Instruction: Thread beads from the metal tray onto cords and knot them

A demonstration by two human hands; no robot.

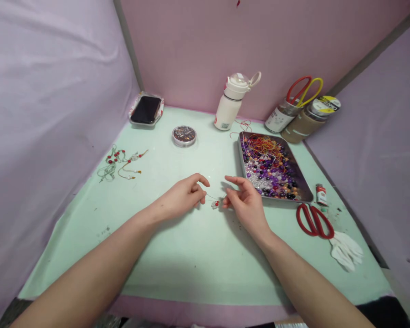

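A thin cord [211, 196] runs between my two hands over the middle of the table. On it hangs a small charm [215, 205] with a red bead and pale, clear-looking parts. My left hand [184, 196] pinches one side of the cord between thumb and fingers. On the other side, my right hand [246, 200] has its thumb and lower fingers closed at the cord, while its index finger stretches out toward the left. The exact grip of the right fingertips is partly hidden.
A metal tray [309, 193] of mixed beads and tangled cords stands at right, near red-handled scissors [316, 222], a small bottle [321, 195] and a white glove [345, 250]. Behind are a flask [228, 107], jars [304, 125], a round case [184, 135] and a phone [146, 110]. Beaded cords [123, 161] lie left.
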